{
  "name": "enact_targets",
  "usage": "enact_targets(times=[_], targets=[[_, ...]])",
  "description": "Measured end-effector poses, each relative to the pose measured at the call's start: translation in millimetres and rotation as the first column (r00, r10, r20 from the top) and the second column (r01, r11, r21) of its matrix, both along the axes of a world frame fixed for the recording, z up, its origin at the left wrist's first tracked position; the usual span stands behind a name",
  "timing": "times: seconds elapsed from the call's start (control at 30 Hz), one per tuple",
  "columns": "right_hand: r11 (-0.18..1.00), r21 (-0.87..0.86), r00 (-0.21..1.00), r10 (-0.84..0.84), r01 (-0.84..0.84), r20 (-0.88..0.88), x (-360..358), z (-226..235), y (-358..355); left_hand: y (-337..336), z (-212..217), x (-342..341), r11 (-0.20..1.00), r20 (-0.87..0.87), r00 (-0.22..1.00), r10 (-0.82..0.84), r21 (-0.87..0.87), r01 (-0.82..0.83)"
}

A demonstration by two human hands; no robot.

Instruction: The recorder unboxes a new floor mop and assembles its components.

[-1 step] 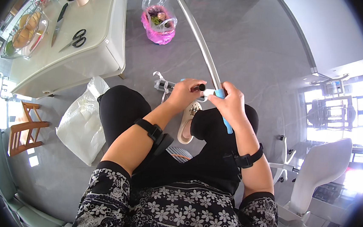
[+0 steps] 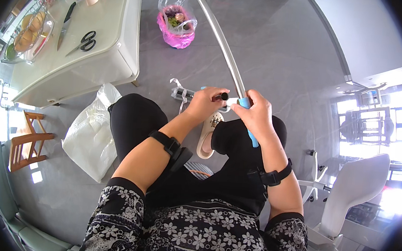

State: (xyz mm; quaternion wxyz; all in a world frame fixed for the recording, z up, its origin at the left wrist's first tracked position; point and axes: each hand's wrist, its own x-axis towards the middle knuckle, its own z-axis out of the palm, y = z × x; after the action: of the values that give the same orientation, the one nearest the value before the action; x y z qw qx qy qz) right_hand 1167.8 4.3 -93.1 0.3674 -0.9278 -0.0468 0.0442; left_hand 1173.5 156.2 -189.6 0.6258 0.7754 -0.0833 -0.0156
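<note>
- Above the seated person's knees, the right hand [image 2: 257, 113] wraps around a long grey pole [image 2: 221, 44] at its blue handle [image 2: 253, 138]; the pole slants up and away over the grey floor [image 2: 282, 51].
- Just beside it, the left hand [image 2: 206, 101] pinches a small black part [image 2: 223, 96] at the pole's lower end.
- Farther off, a pink bag [image 2: 175, 27] sits on the floor, near the white table [image 2: 100, 56] bearing scissors [image 2: 85, 42] and a knife [image 2: 65, 24].

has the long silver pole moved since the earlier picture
No. The long silver pole sits the same against the pink bag and the table edge, with the right hand at its blue grip.
</note>
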Motion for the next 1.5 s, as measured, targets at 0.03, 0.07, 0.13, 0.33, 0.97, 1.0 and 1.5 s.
enact_targets(times=[0.03, 0.07, 0.13, 0.33, 0.97, 1.0, 1.5], targets=[[1.000, 0.012, 0.999, 0.008, -0.008, 0.050, 1, -1, 0, -1, 1, 0, 1.000, -0.004, 1.000, 0.008, -0.021, -0.008], [1.000, 0.024, 0.995, 0.014, -0.017, 0.101, 2, -2, 1, -1, 1, -1, 1.000, -0.008, 1.000, 0.012, -0.023, -0.013], [0.999, 0.020, 0.992, 0.024, -0.027, 0.122, 2, -4, 3, -1, 2, -1, 0.998, 0.015, 1.000, 0.026, -0.050, -0.025], [0.997, 0.027, 0.965, 0.064, -0.073, 0.253, 4, -4, 10, -1, -1, -1, 0.999, -0.027, 1.000, 0.012, -0.029, -0.013], [0.983, 0.142, 0.993, 0.116, -0.115, 0.006, 16, -28, 8, 0, -1, -1, 0.998, 0.050, 0.997, 0.064, -0.022, -0.063], [0.965, 0.260, 0.983, 0.086, -0.042, -0.161, 18, -28, 2, -1, 0, 0, 0.996, 0.050, 0.997, 0.053, -0.069, -0.049], [0.767, 0.583, 0.900, 0.014, 0.269, -0.435, 15, -28, -10, -6, -12, 11, 0.981, -0.142, 0.990, -0.025, -0.195, -0.003]])
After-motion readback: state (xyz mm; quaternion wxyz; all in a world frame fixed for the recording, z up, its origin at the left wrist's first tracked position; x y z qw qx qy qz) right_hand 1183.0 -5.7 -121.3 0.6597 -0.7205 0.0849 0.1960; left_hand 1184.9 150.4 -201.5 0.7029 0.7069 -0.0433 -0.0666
